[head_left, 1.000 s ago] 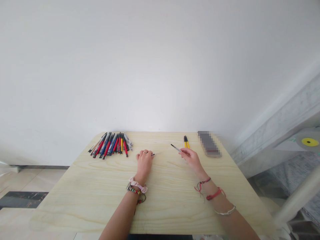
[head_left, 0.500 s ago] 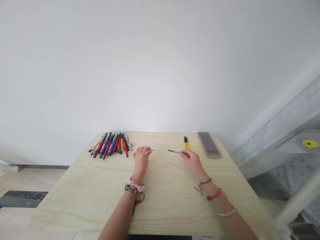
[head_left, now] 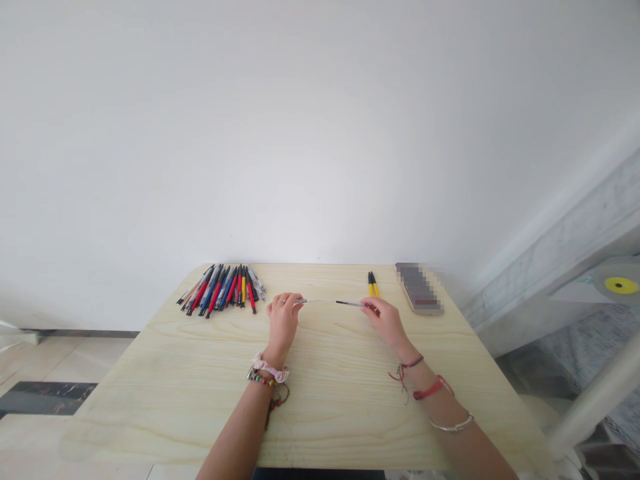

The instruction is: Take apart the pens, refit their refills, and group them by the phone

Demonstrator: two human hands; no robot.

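Note:
Above the pale wooden table, my left hand pinches a clear pen barrel by its left end. My right hand pinches a thin refill with a dark tip; that tip meets the barrel's open end. Both pieces lie in one line between my hands, a little above the table. A fan of several red, blue, black and yellow pens lies at the far left, just beyond my left hand. Two yellow pens with black caps lie side by side beyond my right hand.
A phone lies flat at the far right of the table, close to the wall. A white wall rises right behind the table. To the right stands a grey ledge with a yellow disc on it. Tiled floor shows at the left.
My hands have come together: the refill, first pointing up and left, is now level and meets the barrel held by my left hand. Since half a second ago, almost nothing moved.

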